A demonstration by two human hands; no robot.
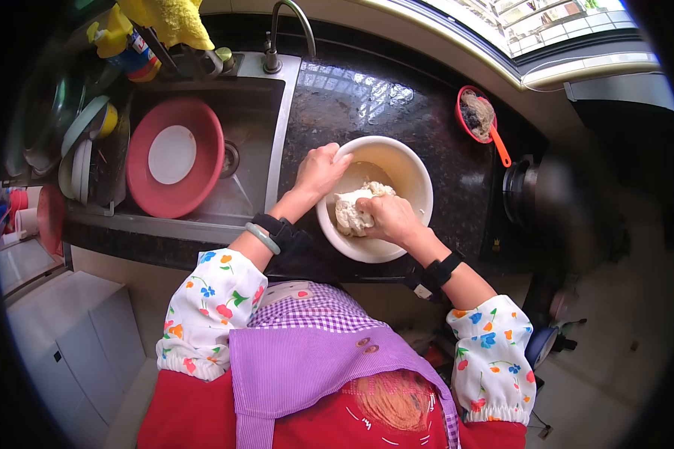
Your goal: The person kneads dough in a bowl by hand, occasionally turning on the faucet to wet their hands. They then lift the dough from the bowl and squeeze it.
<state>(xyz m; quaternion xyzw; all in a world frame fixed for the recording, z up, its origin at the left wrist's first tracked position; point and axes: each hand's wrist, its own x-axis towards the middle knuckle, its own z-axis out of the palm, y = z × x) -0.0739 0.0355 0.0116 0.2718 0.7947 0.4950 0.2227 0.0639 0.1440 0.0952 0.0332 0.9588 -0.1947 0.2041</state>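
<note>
A deep cream-coloured bowl stands on the dark counter in front of me. Inside it lies a lump of rough, pale dough. My left hand grips the bowl's rim at the upper left, with the thumb over the edge. Down in the bowl, my right hand is closed on the dough, its fingers pressed into the lump and partly hidden.
To the left is a steel sink holding a red basin with a white plate. A curved faucet rises behind. At the back right sits a red-handled strainer with dark and pale contents. Dishes stand far left.
</note>
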